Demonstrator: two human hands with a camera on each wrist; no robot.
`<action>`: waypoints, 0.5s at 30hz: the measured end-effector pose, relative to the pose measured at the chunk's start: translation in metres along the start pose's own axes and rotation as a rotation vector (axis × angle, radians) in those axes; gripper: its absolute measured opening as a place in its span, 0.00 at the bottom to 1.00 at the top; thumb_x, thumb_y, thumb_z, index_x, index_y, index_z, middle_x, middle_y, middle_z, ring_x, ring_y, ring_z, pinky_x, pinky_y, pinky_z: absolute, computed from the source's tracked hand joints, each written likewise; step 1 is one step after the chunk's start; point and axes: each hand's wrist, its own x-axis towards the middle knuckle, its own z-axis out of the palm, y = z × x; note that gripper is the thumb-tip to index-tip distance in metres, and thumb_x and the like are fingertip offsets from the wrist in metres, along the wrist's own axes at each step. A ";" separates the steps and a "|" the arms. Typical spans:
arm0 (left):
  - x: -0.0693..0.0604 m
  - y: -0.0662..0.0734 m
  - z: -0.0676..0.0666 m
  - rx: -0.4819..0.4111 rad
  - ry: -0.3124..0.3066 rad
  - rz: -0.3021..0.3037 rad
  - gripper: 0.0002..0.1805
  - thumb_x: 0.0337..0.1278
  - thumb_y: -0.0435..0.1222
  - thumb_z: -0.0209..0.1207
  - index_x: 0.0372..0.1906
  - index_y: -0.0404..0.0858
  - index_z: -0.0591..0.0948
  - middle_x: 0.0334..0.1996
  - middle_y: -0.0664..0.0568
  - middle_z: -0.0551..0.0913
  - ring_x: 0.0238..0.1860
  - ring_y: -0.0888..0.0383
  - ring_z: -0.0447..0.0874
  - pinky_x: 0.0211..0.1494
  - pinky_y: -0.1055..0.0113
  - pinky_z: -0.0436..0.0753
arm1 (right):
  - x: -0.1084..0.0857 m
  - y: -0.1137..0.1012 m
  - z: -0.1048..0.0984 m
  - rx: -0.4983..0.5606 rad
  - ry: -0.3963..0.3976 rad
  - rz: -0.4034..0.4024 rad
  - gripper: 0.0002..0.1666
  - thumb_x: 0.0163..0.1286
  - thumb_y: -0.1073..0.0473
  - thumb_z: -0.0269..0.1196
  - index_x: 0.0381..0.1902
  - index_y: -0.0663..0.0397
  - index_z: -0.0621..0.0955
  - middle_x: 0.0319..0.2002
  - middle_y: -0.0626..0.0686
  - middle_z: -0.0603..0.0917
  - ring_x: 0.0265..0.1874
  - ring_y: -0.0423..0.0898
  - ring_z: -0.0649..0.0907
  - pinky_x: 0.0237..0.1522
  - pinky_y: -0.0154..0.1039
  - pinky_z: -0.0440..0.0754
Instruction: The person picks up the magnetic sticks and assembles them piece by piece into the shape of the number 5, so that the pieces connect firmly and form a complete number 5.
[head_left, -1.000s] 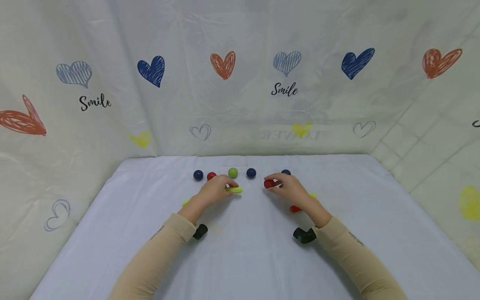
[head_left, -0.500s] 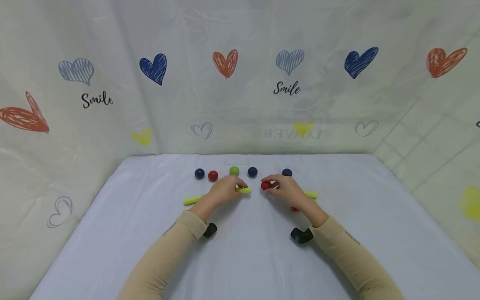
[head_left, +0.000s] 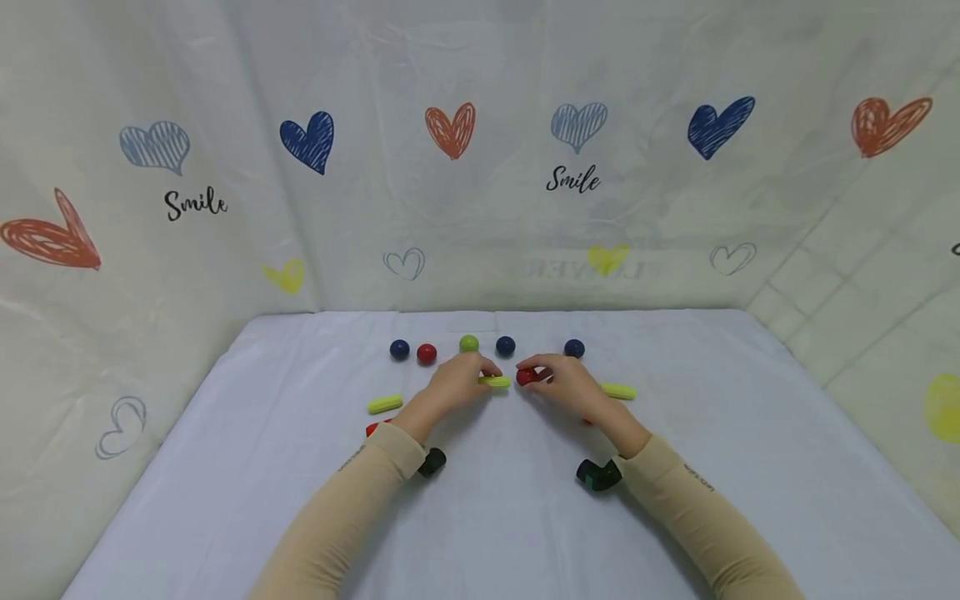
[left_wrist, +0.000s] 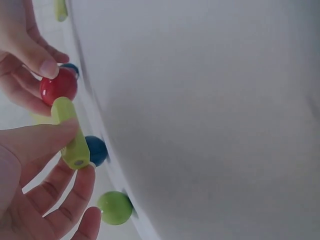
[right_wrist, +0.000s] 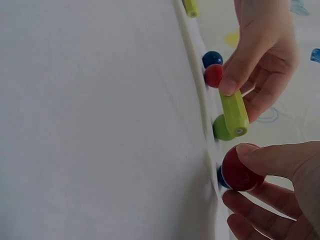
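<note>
Left hand (head_left: 456,379): grip pinches the yellow-green rod (left_wrist: 74,150) by its sides. Right hand (head_left: 570,387): grip pinches the red ball (right_wrist: 239,172). Both sit just apart over the desk (head_left: 510,517), height unclear. Probably light and stiff; grasp the likely slippery ball across its diameter.

heart-printed backdrop (head_left: 510,217) | white tablecloth (head_left: 510,525) | green ball (head_left: 468,342) near dark-blue ball (head_left: 506,346) | dark bent tube (head_left: 598,476)

"Smile" (head_left: 196,203) stands in black script on the white backdrop (head_left: 487,208) at upper left, and again right of upper centre. Below that, faint mirror-reversed capitals cross a yellow heart (head_left: 608,259). Lettering on both beige sleeves (head_left: 341,512), lower left and right, is illegible.
</note>
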 end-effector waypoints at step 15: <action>0.008 0.006 0.000 0.023 0.013 -0.018 0.16 0.62 0.29 0.66 0.54 0.41 0.88 0.49 0.49 0.88 0.54 0.52 0.83 0.57 0.57 0.81 | 0.002 -0.004 0.004 0.002 0.003 0.016 0.19 0.67 0.64 0.71 0.56 0.58 0.85 0.51 0.58 0.87 0.42 0.51 0.86 0.46 0.47 0.85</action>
